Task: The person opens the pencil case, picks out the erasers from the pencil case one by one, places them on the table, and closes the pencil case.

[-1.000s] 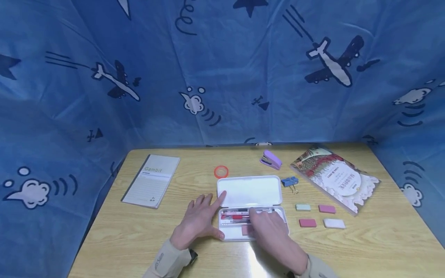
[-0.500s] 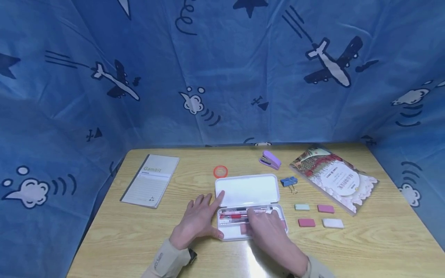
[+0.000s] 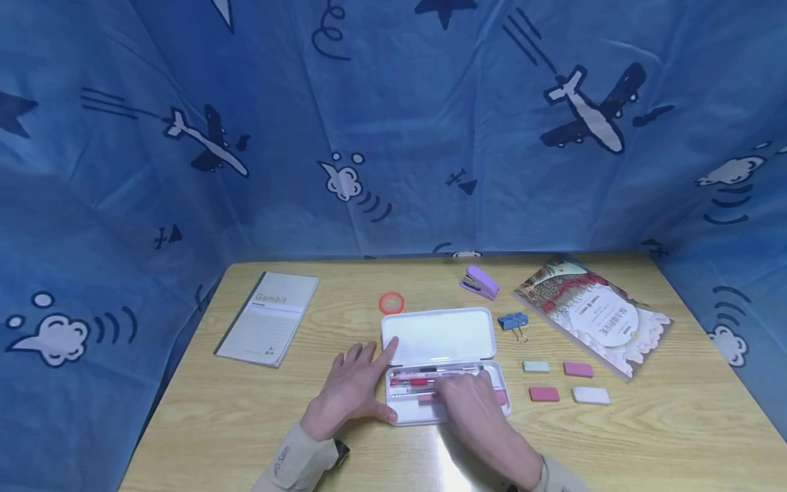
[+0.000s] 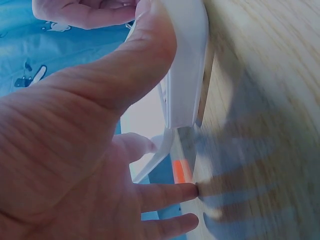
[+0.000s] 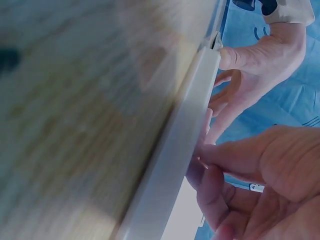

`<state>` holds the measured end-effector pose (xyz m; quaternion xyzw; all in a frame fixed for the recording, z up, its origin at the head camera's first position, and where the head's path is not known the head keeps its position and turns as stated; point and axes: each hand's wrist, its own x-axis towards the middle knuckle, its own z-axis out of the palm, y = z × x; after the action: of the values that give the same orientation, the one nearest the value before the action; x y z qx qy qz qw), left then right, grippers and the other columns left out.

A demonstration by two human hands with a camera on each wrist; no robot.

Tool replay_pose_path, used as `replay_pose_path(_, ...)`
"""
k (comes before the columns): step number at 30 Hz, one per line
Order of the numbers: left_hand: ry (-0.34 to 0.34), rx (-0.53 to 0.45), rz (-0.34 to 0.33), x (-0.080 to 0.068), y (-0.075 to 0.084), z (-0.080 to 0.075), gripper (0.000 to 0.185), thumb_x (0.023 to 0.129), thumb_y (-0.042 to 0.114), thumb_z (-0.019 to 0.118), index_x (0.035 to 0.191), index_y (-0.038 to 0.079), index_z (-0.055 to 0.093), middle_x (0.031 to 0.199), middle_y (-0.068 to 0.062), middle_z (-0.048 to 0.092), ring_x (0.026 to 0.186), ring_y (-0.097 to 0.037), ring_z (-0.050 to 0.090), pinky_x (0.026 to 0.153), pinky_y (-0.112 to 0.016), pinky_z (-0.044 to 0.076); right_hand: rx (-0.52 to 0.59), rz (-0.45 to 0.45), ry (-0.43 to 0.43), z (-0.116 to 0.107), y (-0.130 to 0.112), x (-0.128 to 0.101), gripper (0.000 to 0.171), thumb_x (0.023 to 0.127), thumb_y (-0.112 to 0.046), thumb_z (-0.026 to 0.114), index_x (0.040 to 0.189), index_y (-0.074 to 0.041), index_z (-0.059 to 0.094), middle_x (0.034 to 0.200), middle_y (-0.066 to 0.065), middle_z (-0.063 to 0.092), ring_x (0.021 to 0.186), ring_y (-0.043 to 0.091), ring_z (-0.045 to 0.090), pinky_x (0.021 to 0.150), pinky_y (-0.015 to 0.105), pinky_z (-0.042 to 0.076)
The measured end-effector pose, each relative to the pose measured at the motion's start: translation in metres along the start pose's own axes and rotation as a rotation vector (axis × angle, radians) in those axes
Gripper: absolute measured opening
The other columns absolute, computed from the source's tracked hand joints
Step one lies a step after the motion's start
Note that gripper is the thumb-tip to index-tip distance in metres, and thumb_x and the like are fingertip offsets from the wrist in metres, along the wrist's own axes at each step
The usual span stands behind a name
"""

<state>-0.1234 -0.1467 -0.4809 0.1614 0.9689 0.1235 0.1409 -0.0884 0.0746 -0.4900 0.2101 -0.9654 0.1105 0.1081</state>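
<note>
A person's two bare hands work at an open white pencil case (image 3: 407, 413) in the near middle of a wood-grain worktop (image 3: 184, 437). Its lid (image 3: 439, 338) lies folded back on the far side. The left hand (image 3: 350, 391) is spread and clasps nothing: its thumb rests at the case's near left corner, while its index finger reaches over the lid's left edge. The right hand (image 3: 475, 404) dips into the tray with fingers bent, pinching a pink eraser (image 3: 427, 400) whose left end shows beside the fingertips, near the middle of the case. A pink piece (image 3: 501, 397) also shows right of the hand, at the tray's right end; the hand hides whether the two are joined. Several pens (image 3: 419, 383), one with a red grip, lie side by side along the far part of the tray.

Just beyond the lid's left corner is a red-rimmed tape roll (image 3: 391, 303). Farther right sits a purple stapler (image 3: 479, 282), and just right of the lid, a blue binder clip (image 3: 513, 322). To the right of the case, four loose erasers lie in two rows: pale green (image 3: 536, 367) and pink on the far side, dark pink and white on the near side. A notebook (image 3: 268, 320) marked "Gambit" lies at the left, a flower-covered book (image 3: 596, 318) at the far right. Blue fabric (image 3: 393, 137) printed with airplanes hangs behind.
</note>
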Motion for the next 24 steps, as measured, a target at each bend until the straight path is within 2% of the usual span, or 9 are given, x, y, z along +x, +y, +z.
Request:
replay_pose_path(6,-0.001,0.0,-0.006,0.0,0.0,0.0,0.135,0.055,0.059,0.091,0.164,0.028,0.018,0.161,-0.024,0.035,0.149,-0.047,0.031,0.12,-0.069,0.026,0.055,-0.016,0.009,-0.002,0.002,0.001,0.027,0.065,0.007,0.068,0.061,-0.02,0.064,0.057,-0.01,0.059,0.052,0.007,0.046,0.058,0.027,0.033)
replay_pose_path(9,-0.003,0.005,-0.004,0.001,0.0,0.0,0.134,0.055,0.059,0.091,0.164,0.028,0.018,0.161,-0.024,0.035,0.149,-0.047,0.031,0.12,-0.07,0.026,0.067,-0.026,0.005,-0.002,0.002,0.0,0.026,0.067,0.004,0.071,0.059,-0.02,0.064,0.055,-0.011,0.056,0.052,0.006,0.043,0.059,0.027,0.033)
replay_pose_path(13,-0.004,0.005,-0.004,0.002,0.0,0.002,0.133,0.057,0.058,0.09,0.164,0.027,0.018,0.162,-0.024,0.034,0.149,-0.047,0.031,0.12,-0.07,0.026,0.067,-0.024,-0.013,-0.002,0.002,-0.001,0.021,0.074,-0.004,0.078,0.064,-0.019,0.067,0.058,-0.01,0.059,0.054,0.007,0.045,0.062,0.028,0.034)
replay_pose_path(18,-0.013,-0.001,-0.003,0.003,0.0,0.003,0.133,0.058,0.058,0.09,0.164,0.028,0.017,0.162,-0.024,0.033,0.149,-0.047,0.03,0.12,-0.07,0.025,0.054,-0.051,-0.012,-0.01,0.008,-0.004,0.022,0.074,-0.007,0.078,0.068,-0.019,0.061,0.061,-0.009,0.061,0.055,0.008,0.049,0.06,0.026,0.035)
replay_pose_path(24,-0.033,0.003,-0.026,0.003,0.0,0.002,0.133,0.058,0.059,0.09,0.164,0.03,0.015,0.164,-0.022,0.032,0.151,-0.045,0.028,0.122,-0.068,0.024,0.178,-0.101,0.011,-0.025,0.028,-0.013,0.028,0.076,-0.007,0.081,0.074,-0.02,0.057,0.062,-0.01,0.061,0.054,0.004,0.05,0.052,0.02,0.041)
